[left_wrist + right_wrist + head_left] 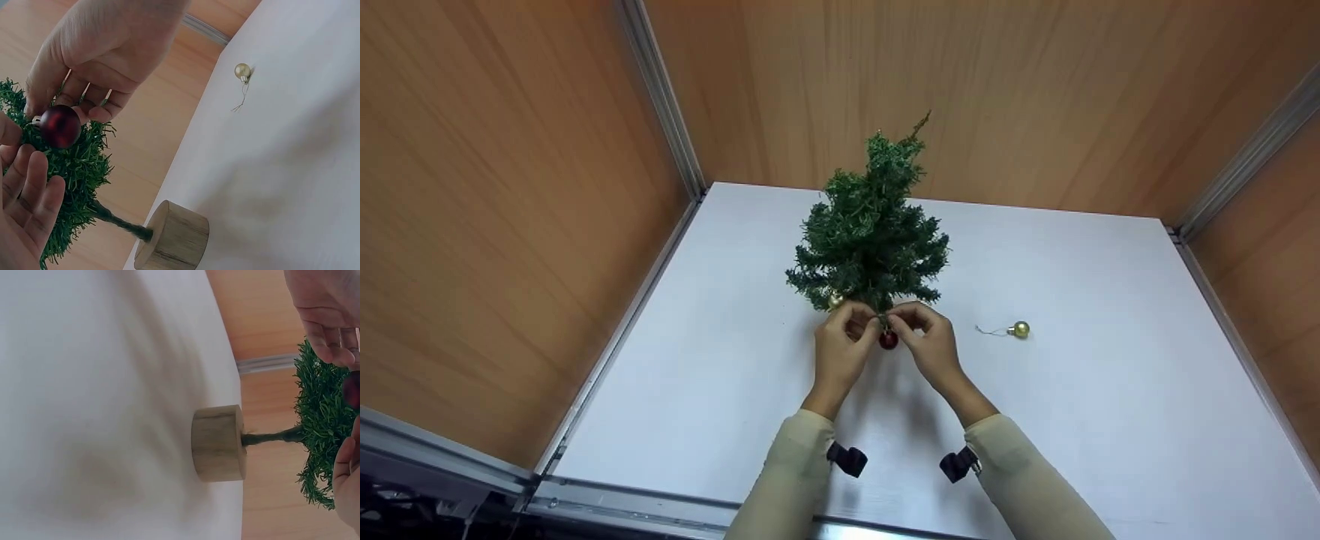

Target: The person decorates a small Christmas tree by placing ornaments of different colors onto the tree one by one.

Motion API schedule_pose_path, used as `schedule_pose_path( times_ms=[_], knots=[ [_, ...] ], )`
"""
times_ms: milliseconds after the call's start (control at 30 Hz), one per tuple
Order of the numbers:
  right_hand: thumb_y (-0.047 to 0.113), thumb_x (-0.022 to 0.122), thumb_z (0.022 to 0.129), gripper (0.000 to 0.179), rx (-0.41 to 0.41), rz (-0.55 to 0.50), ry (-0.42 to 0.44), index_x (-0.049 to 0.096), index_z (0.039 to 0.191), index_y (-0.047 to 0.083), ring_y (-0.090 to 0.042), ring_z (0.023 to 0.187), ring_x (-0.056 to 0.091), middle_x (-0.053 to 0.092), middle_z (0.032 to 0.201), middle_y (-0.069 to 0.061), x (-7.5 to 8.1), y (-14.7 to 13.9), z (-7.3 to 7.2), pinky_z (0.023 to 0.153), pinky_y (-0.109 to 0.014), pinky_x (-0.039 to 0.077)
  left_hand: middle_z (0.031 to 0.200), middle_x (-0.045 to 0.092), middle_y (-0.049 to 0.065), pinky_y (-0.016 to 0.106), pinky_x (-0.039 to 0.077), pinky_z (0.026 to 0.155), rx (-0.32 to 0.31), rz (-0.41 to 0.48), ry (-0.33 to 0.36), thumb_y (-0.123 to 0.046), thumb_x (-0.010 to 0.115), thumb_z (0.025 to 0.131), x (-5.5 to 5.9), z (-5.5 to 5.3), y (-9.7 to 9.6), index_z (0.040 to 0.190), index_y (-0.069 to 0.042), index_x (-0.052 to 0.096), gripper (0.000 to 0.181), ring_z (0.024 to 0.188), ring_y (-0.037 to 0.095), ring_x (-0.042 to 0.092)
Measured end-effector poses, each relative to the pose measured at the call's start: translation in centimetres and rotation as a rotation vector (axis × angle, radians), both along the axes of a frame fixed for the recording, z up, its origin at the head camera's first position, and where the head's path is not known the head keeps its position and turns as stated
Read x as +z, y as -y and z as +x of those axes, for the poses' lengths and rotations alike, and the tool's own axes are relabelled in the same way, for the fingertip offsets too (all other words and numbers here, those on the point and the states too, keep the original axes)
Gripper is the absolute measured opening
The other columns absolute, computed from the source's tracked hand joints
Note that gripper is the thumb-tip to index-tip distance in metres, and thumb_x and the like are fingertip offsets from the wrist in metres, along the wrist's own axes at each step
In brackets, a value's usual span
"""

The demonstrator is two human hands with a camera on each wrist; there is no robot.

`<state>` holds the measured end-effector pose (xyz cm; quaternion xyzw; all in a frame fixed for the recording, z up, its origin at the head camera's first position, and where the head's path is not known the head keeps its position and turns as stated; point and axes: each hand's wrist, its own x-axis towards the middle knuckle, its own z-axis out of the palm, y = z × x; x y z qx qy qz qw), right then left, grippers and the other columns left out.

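Two hands (842,351) (931,349) at one red bauble (889,340); one tree (874,232), two gold baubles (1021,329) (835,301).

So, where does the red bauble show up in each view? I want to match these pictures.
Head: the red bauble sits a little below and right of centre, between the left hand and the right hand.
Left wrist: toward the left, about mid-height, again between the hands, bauble.
Right wrist: at the right edge, just above mid-height, cut off by the frame, bauble.
Shared landmark: the green tree, visible in all three.
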<state>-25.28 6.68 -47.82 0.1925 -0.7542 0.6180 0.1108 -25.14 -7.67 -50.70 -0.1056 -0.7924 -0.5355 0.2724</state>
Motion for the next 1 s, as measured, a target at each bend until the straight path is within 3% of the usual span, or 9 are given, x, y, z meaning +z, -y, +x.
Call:
schedule_pose_path(
  times_ms=[200, 600, 867, 1000],
  knots=[
    [0.01, 0.062, 0.085, 0.011, 0.005, -0.015, -0.002, 0.065, 0.093, 0.002, -0.027, 0.074, 0.056, 0.063, 0.089, -0.005, -0.1, -0.1, 0.0, 0.071, -0.043, 0.044, 0.076, 0.056, -0.007, 0.022, 0.046, 0.054, -0.009, 0.008, -0.014, -0.018, 0.064, 0.083, 0.0, 0.1, -0.1, 0.086, -0.016, 0.06, 0.006, 0.061, 0.01, 0.054],
    [0.012, 0.061, 0.086, 0.012, 0.012, -0.004, -0.03, 0.065, 0.095, 0.004, -0.023, 0.076, 0.057, 0.063, 0.092, -0.004, -1.0, -0.8, -0.5, 0.07, -0.038, 0.044, 0.077, 0.056, -0.007, 0.024, 0.047, 0.054, -0.008, 0.023, -0.007, -0.015, 0.066, 0.081, -0.1, 0.3, 0.0, 0.087, -0.016, 0.059, 0.01, 0.061, 0.009, 0.054],
    [0.011, 0.062, 0.086, 0.014, -0.017, 0.016, -0.023, 0.064, 0.095, 0.001, -0.021, 0.077, 0.057, 0.063, 0.091, -0.012, -0.2, -1.8, -0.2, 0.069, -0.038, 0.045, 0.077, 0.057, -0.006, 0.026, 0.048, 0.053, 0.007, 0.034, -0.023, -0.017, 0.064, 0.083, -0.2, 0.7, 0.5, 0.09, -0.016, 0.059, 0.009, 0.061, 0.01, 0.055],
    [0.011, 0.063, 0.085, 0.011, -0.047, 0.024, -0.03, 0.065, 0.092, 0.003, -0.02, 0.077, 0.057, 0.064, 0.088, -0.01, -0.2, -2.6, -0.4, 0.068, -0.035, 0.045, 0.076, 0.058, -0.006, 0.028, 0.048, 0.051, 0.032, 0.044, -0.061, -0.014, 0.064, 0.083, -0.1, 0.8, 1.2, 0.088, -0.014, 0.06, 0.006, 0.059, 0.011, 0.055]
  ],
)
